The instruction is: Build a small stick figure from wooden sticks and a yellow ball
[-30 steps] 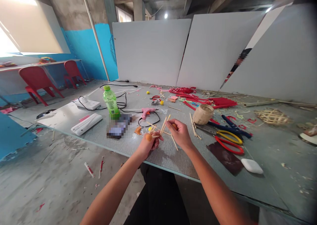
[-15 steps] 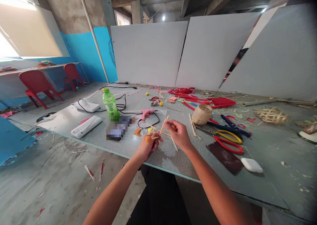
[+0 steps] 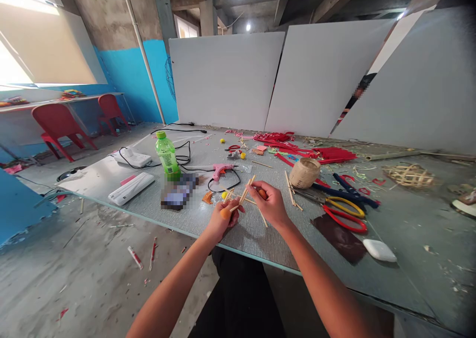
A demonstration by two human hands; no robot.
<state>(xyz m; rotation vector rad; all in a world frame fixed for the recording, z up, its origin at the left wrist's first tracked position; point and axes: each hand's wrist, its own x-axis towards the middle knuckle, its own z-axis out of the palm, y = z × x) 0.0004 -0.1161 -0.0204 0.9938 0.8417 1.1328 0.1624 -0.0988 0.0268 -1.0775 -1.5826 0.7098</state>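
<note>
Thin wooden sticks (image 3: 244, 193), apparently joined at an angle, are held between my two hands in front of me. My left hand (image 3: 222, 221) has its fingers closed around their lower end. From the right, my right hand (image 3: 270, 204) pinches the upper part between thumb and fingertips. A rounded orange piece (image 3: 225, 212) shows at my left hand, and another orange piece (image 3: 262, 194) at my right; whether these are worn or held I cannot tell. Loose sticks (image 3: 264, 219) lie on the table beneath. Behind them rests a pink glue gun (image 3: 219, 170) with its black cord.
Left on the table (image 3: 260, 249) are a green bottle (image 3: 167, 157), a blurred phone-like object (image 3: 179, 192) and a white elongated case (image 3: 131, 188). A woven jar (image 3: 305, 173), scissors (image 3: 345, 219), pliers (image 3: 355, 192), dark sheet (image 3: 338, 239) and white case (image 3: 379, 250) lie right. Red strips (image 3: 330, 154) lie behind.
My left hand has tilted slightly, and the orange piece there sits a little lower. My right hand keeps its pinch on the sticks. The view has shifted slightly.
</note>
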